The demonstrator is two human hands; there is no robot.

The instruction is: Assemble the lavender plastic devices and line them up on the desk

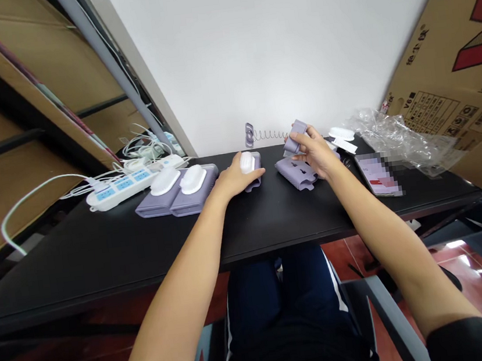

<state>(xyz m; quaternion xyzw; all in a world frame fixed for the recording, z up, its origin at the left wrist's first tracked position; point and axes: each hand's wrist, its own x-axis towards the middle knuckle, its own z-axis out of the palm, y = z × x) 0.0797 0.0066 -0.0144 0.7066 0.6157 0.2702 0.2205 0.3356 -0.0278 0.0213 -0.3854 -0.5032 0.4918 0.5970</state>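
1. The left hand [236,177] was partly open over a purple casing [257,158] on the tabletop [272,217], its thumb and fingers spread around a white oval piece [247,162]. Whether it gripped or merely rested there, I could not tell.
2. The right hand [317,150] was closed in a narrow pinch, thumb against fingers, on a lilac piece [299,128] held up off the tabletop.
3. A thin coiled wire [270,134] stretched from near that lilac piece toward a small purple part [249,135], which showed against the wall [261,55]. How either end was fixed was too small to make out.
4. The coil seemed the likeliest source of trouble: a sharp pull by the right hand could have overstretched or tangled it, or set the small part swinging.
5. The pinch looked light, so a slip of the fingertips could have dropped the lilac piece onto the cut-out shell [291,169], which lay on the tabletop just below the right hand.
6. Uneven pressure from the left hand could have tipped the white oval piece or slid the casing toward two similar casings, the nearer one [190,199] just beside that hand.
7. A careless sweep of the right forearm could have nudged the phone [369,167] lying to its right.
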